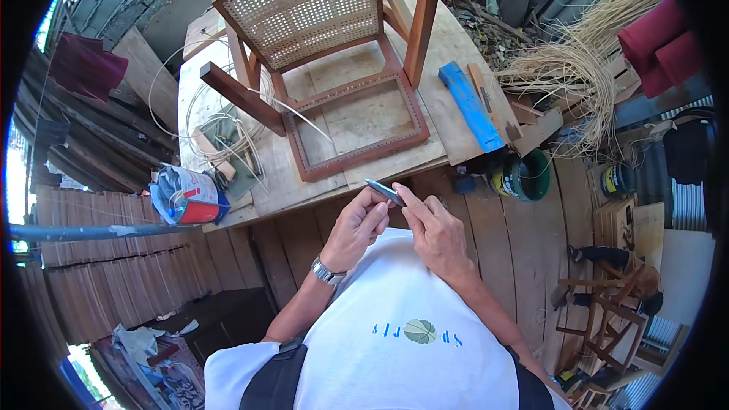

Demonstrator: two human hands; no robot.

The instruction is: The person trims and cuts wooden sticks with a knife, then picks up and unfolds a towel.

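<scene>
Close in front of my white shirt, a small pointed grey blade-like piece (384, 191) sits between the fingers of both hands. My left hand (354, 229), with a metal watch on the wrist, is closed in a pinch around it. My right hand (437, 234) pinches its near end; what else the fingers hold, if anything, is too small to make out. Just beyond the hands, a wooden chair (420, 34) rests on the table with its open seat frame (357, 163) toward me. Its back panel (307, 9) is woven cane, and a pale cane strand (307, 123) lies across the seat frame.
Coiled cane (244, 140) and small tools lie on the left of the wooden table (285, 191). A blue strip-like object (471, 106) is at its right. Buckets (534, 175), a cane bundle (600, 53) and a red cloth (664, 45) are further right. Another person (638, 281) is beside wooden frames.
</scene>
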